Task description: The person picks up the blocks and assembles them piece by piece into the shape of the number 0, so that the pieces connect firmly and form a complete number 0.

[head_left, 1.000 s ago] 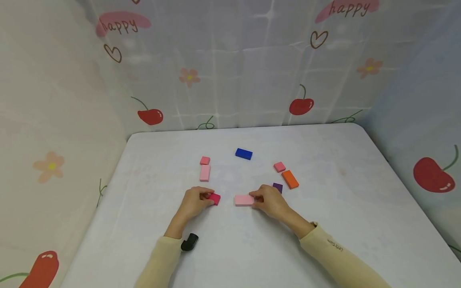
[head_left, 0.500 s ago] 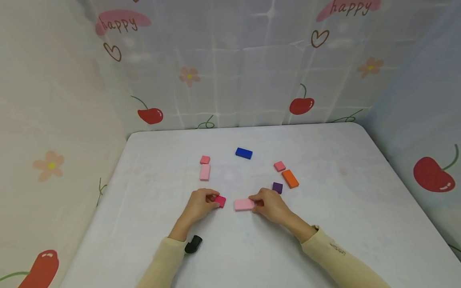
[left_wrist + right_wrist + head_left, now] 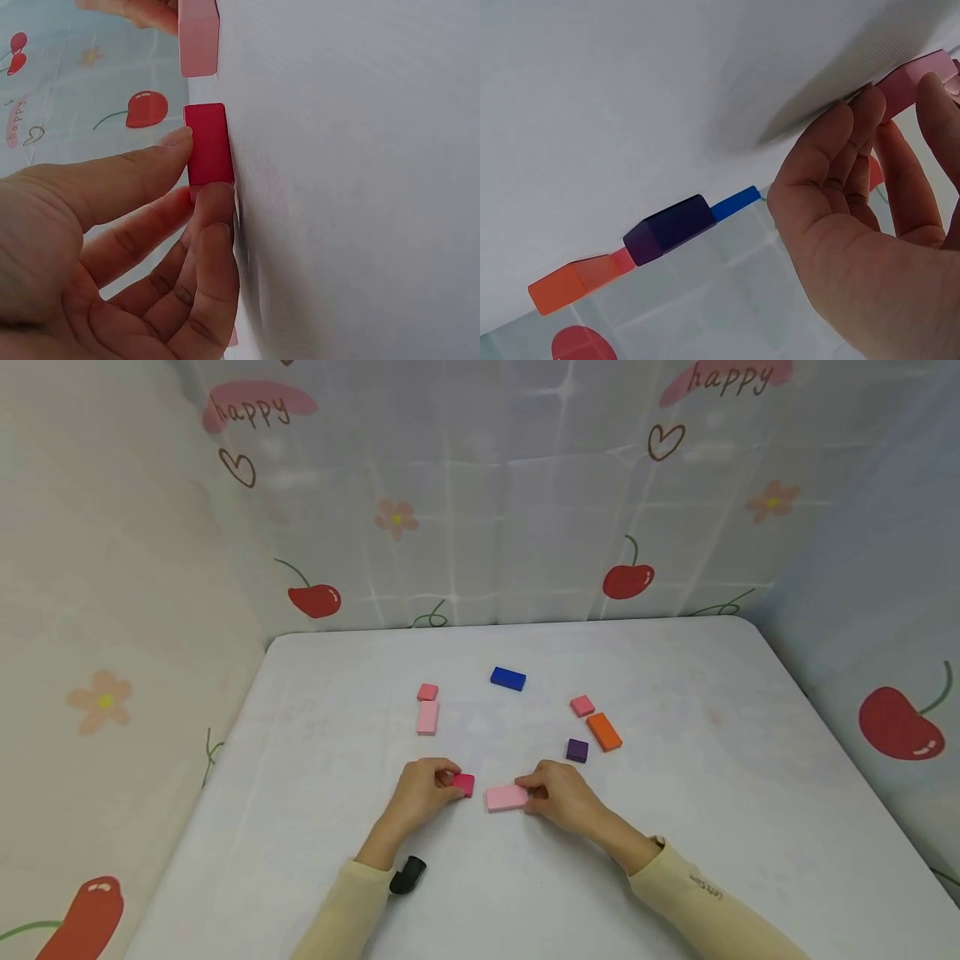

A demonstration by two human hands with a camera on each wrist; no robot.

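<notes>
My left hand (image 3: 422, 792) pinches a small crimson block (image 3: 464, 785) between thumb and fingers, low over the white table. In the left wrist view the thumb presses one face of the crimson block (image 3: 209, 144), with the fingers at its near end. A longer light pink block (image 3: 506, 798) lies just to the right, its right end pinched by my right hand (image 3: 566, 795). A narrow gap separates the two blocks. The right wrist view shows the pink block (image 3: 909, 84) between the right thumb and fingers, partly hidden by them.
Behind the right hand lie a dark purple block (image 3: 577, 751), an orange block (image 3: 604, 732) and a small coral block (image 3: 582, 706). A blue block (image 3: 508, 678) is at the back. Back left, another coral block (image 3: 427, 692) sits at the end of a light pink block (image 3: 427, 718).
The left hand has moved right and toward the person with the crimson block. The right hand has drawn the light pink block toward the person and tilted it slightly. The other blocks stay put.
</notes>
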